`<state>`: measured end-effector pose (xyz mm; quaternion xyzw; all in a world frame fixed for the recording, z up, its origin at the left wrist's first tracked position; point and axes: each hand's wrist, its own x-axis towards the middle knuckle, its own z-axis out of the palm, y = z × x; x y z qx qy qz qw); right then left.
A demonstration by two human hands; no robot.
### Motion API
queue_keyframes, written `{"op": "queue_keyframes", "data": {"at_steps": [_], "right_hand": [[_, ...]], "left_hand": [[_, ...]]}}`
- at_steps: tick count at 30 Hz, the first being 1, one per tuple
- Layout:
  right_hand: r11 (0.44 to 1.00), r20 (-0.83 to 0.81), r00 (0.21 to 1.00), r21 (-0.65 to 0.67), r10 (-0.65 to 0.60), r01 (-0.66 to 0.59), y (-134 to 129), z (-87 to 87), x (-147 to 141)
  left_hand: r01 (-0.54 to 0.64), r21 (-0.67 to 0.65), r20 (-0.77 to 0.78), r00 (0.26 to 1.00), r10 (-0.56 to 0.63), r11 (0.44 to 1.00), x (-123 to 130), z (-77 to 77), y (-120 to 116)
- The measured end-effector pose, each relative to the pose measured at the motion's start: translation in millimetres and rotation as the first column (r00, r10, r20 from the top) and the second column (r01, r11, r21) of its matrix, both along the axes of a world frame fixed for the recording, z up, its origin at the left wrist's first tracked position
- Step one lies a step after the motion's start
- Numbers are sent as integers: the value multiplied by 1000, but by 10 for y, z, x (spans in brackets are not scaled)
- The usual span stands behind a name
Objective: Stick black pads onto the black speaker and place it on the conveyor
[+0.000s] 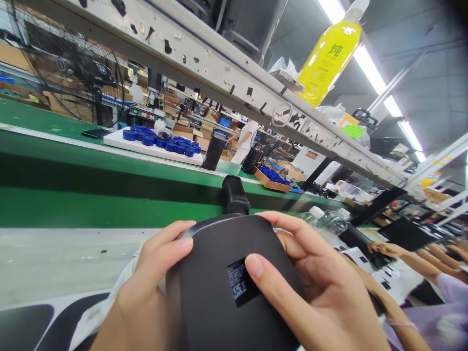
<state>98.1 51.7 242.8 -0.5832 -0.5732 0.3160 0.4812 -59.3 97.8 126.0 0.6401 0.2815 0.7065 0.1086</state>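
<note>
A black device point(208, 273) with a smooth casing fills the lower middle of the head view. My left hand point(149, 273) wraps round its left side, the thumb near the upper left edge. On the right, my right hand point(310, 278) holds the other side, its thumb on the right edge of a small black label point(239, 290) with white print. Just beyond the casing's top edge a short black cylindrical part point(236, 195) sticks up; whether it is joined to the casing I cannot tell.
Behind runs a green conveyor belt point(91, 185). Across it stand a white tray point(117, 141) of blue round parts and a black cylinder point(214, 151). An overhead shelf point(226, 73) holds a yellow bottle point(331, 61). Clear bottles point(334, 222) and a person's arm point(413, 258) are at right.
</note>
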Motion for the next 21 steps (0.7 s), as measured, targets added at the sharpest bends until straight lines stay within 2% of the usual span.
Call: {"op": "queue_keyframes", "data": {"at_steps": [6, 12, 16, 19, 21], "right_hand": [[1000, 78, 997, -14, 24, -23, 5, 9, 44], [999, 107, 994, 25, 29, -31, 4, 12, 32], [1000, 123, 992, 23, 3, -6, 7, 8, 24], [1000, 130, 991, 7, 8, -9, 23, 11, 26], [1000, 137, 990, 12, 24, -25, 32, 11, 27]], "left_hand": [[17, -27, 120, 993, -14, 999, 60, -5, -2], [38, -18, 51, 998, -37, 999, 13, -25, 4], [28, -34, 23, 999, -27, 999, 28, 14, -22], [39, -95, 139, 990, -26, 995, 107, 77, -72], [9, -179, 230, 973, 33, 984, 144, 98, -103]]}}
